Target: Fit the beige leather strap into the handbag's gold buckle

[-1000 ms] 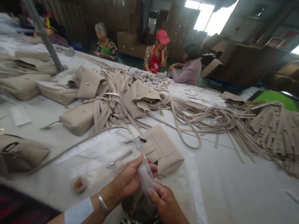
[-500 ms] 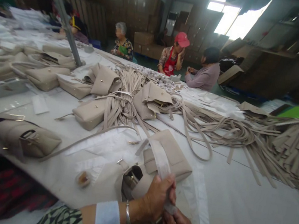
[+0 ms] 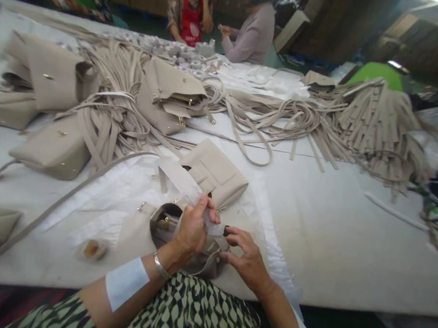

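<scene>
A: Nearest stuff first, go.
B: Left hand (image 3: 192, 229) closed on a strip of clear plastic wrap (image 3: 209, 222), pinching it over the open beige bag (image 3: 175, 229) at the near table edge. Right hand (image 3: 244, 254) with fingers spread, loosely curled, tips touching the bag's right side and the wrap end. Can't tell if it grips anything.
A: Around it?
B: Small round brownish piece (image 3: 91, 249) to the left on the white table (image 3: 336, 232). Another beige bag (image 3: 215, 173) just behind. Farther back, pile of beige straps (image 3: 292, 120), more bags (image 3: 167, 95).
A: Far end?
B: Three people (image 3: 252, 30) seated across the table.
</scene>
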The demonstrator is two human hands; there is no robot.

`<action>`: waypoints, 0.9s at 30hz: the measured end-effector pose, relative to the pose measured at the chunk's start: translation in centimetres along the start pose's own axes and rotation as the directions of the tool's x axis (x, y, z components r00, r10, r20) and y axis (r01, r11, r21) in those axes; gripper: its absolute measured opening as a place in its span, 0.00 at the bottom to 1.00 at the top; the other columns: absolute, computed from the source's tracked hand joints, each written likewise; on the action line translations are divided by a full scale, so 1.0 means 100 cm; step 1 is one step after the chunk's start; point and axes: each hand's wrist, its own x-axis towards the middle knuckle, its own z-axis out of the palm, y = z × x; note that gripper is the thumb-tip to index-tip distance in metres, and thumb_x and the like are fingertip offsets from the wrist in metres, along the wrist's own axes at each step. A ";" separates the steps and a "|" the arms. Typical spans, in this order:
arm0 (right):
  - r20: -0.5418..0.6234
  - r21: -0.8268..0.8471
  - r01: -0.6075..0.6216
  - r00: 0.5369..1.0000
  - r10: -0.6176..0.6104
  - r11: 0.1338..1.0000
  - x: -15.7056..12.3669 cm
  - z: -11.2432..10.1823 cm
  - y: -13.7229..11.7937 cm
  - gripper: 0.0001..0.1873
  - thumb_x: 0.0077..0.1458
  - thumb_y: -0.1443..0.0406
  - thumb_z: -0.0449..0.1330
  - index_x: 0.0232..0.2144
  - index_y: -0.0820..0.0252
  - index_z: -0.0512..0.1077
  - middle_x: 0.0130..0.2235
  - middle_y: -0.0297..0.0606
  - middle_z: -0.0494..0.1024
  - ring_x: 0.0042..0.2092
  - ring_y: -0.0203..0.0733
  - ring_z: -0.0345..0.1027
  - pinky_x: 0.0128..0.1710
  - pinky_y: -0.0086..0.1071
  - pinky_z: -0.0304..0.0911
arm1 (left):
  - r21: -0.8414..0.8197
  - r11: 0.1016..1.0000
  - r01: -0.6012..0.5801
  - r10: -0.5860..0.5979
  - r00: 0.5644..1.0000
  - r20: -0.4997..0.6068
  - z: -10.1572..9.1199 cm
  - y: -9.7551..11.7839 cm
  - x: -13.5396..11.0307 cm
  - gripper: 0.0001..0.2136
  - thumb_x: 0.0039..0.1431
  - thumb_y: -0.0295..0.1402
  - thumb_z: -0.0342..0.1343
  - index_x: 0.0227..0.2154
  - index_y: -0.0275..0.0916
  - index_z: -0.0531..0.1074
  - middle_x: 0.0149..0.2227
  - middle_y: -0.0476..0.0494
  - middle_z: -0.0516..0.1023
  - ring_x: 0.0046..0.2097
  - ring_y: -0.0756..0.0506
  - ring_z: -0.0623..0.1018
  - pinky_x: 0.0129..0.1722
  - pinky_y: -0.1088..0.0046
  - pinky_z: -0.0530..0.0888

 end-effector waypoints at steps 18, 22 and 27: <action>-0.119 0.443 -0.358 0.885 0.450 0.822 -0.023 0.012 -0.024 0.10 0.47 0.61 0.62 0.28 0.63 0.72 0.26 0.37 0.75 0.27 0.38 0.68 0.29 0.30 0.64 | 0.421 0.907 -0.015 0.037 0.998 -0.046 -0.025 -0.043 -0.014 0.18 0.55 0.48 0.51 0.27 0.35 0.71 0.28 0.45 0.75 0.31 0.49 0.73 0.33 0.75 0.69; -0.100 0.523 -0.415 0.838 0.537 0.744 -0.018 0.024 -0.034 0.10 0.43 0.61 0.63 0.25 0.63 0.71 0.24 0.35 0.75 0.27 0.36 0.67 0.28 0.29 0.62 | 0.443 0.896 -0.029 0.055 0.997 -0.046 -0.024 -0.044 -0.015 0.19 0.56 0.48 0.50 0.28 0.35 0.71 0.28 0.45 0.75 0.31 0.49 0.73 0.33 0.75 0.69; 0.039 0.610 -0.539 0.753 0.657 0.581 -0.019 0.032 -0.036 0.11 0.39 0.60 0.61 0.20 0.62 0.67 0.16 0.28 0.66 0.18 0.31 0.56 0.17 0.25 0.53 | 0.420 0.907 -0.023 0.057 0.996 -0.068 -0.025 -0.041 -0.017 0.20 0.54 0.49 0.51 0.26 0.35 0.71 0.26 0.45 0.75 0.29 0.49 0.73 0.32 0.75 0.69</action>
